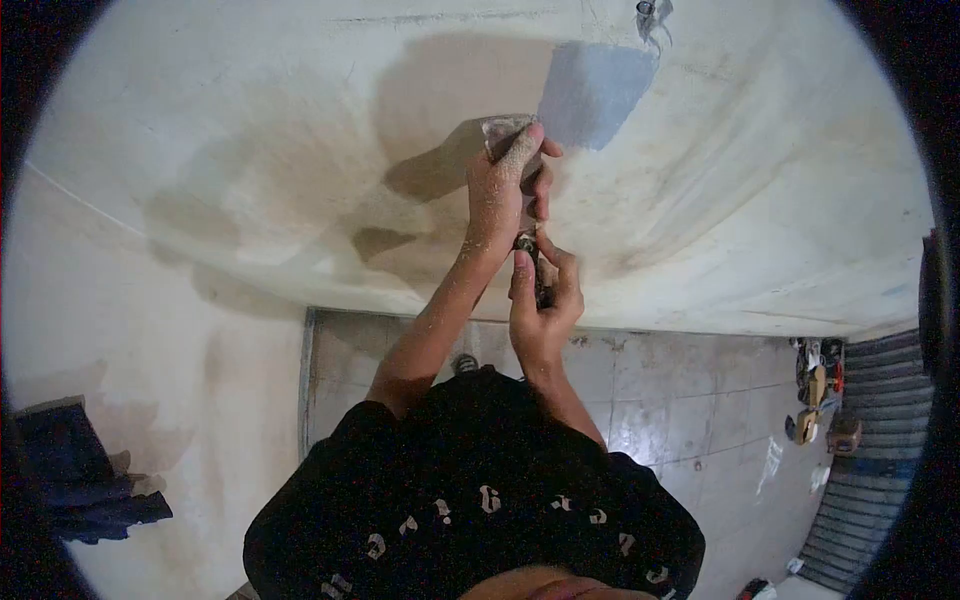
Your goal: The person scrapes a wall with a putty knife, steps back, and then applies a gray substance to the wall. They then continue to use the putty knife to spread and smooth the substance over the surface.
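In front of the wall I hold a scraper (pixel 502 130), its flat, pale-smeared blade pointing up. My left hand (pixel 502 190) is closed around the blade, with the thumb laid along its face and the fingers curled behind. Just below, my right hand (pixel 548 300) grips the dark handle between thumb and fingers. Pale dust speckles my left hand and forearm. A blue-grey patch (pixel 600 92) on the wall lies right beside the blade's upper end. Part of the blade is hidden by my left hand.
The stained off-white wall (pixel 740 200) fills the upper view, with a small fixture (pixel 646 12) at the top. Dark cloth (pixel 75 470) hangs at left. Tiled floor (pixel 660 400) lies below; several items (pixel 808 400) stand by a corrugated shutter (pixel 870 430) at right.
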Motion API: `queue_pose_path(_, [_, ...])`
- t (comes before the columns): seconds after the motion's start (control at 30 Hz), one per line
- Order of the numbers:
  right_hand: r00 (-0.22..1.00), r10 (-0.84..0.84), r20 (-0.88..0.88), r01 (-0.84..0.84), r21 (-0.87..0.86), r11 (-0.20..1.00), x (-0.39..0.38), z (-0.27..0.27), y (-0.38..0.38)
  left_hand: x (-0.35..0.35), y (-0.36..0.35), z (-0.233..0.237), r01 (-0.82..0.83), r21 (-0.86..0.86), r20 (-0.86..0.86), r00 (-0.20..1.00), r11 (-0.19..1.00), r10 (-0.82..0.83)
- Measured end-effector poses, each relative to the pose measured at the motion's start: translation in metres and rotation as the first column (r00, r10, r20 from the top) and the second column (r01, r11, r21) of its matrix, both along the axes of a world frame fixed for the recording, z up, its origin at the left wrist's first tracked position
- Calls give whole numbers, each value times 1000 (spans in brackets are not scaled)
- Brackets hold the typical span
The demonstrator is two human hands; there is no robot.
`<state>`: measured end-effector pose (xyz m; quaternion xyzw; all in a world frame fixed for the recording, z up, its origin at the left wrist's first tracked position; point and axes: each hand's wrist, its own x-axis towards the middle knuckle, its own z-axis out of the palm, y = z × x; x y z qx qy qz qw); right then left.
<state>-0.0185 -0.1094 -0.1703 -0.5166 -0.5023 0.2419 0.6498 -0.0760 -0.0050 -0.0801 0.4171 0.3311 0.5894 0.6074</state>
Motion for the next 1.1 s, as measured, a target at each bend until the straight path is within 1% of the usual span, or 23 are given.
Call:
queue_pose_path(0.03, [1000,-3,12,3,-3,1000,0,1,1,1,-1,-2,2,-48,10,1000,999,-1])
queue_pose_path(0.1, [999,0,35,1,-9,1000,0,-2,1,0,-7,-20,3,-137,26,1000,991,0])
queue_pose_path(0.13, [999,5,46,-4,-25,1000,2,-11,-3,2,-7,-33,-10,-150,42,999,989,17])
queue_pose_path(0.23, [998,8,66,-6,-27,1000,3,-2,-1,0,-7,-19,-11,-120,22,1000,993,14])
queue_pose_path(0.27, [999,14,38,-13,-29,999,1,6,1,-1,-3,-13,20,-130,46,999,991,-14])
queue_pose_path(0.3, [1000,22,9,-22,-23,999,0,9,2,-1,-6,-15,7,-141,26,1000,990,-3])
queue_pose_path(0.37, [998,18,57,-16,-40,999,1,-4,-2,-1,-7,-19,-20,-135,-14,1000,991,18])
queue_pose_path(0.4, [996,17,82,-13,-51,999,1,-9,-4,-2,-10,-29,5,-193,18,1000,981,-2])
queue_pose_path(0.5, [998,-6,58,8,-33,999,-4,-12,-3,-4,-6,-32,21,-226,31,999,974,-14])
queue_pose_path(0.6, [998,-7,69,11,-45,999,-3,-11,-7,-2,-9,-37,-22,-181,-1,1000,983,22])
queue_pose_path(0.7, [996,-17,88,23,-68,997,0,-11,-12,-1,-11,-43,-1,-195,36,999,981,8])
queue_pose_path(0.8, [993,-30,111,30,7,1000,1,-10,-7,-2,-9,-39,21,-169,21,1000,985,-18])
queue_pose_path(0.9, [999,-10,49,12,-31,999,0,-17,-3,-3,-7,-37,0,-154,32,999,988,5])
queue_pose_path(1.0, [998,19,59,-13,-112,994,3,-13,-7,-2,-7,-44,13,-196,73,997,980,1])
queue_pose_path(1.1, [988,-28,153,21,43,999,4,-18,-5,0,-7,-46,16,-222,63,998,975,-2])
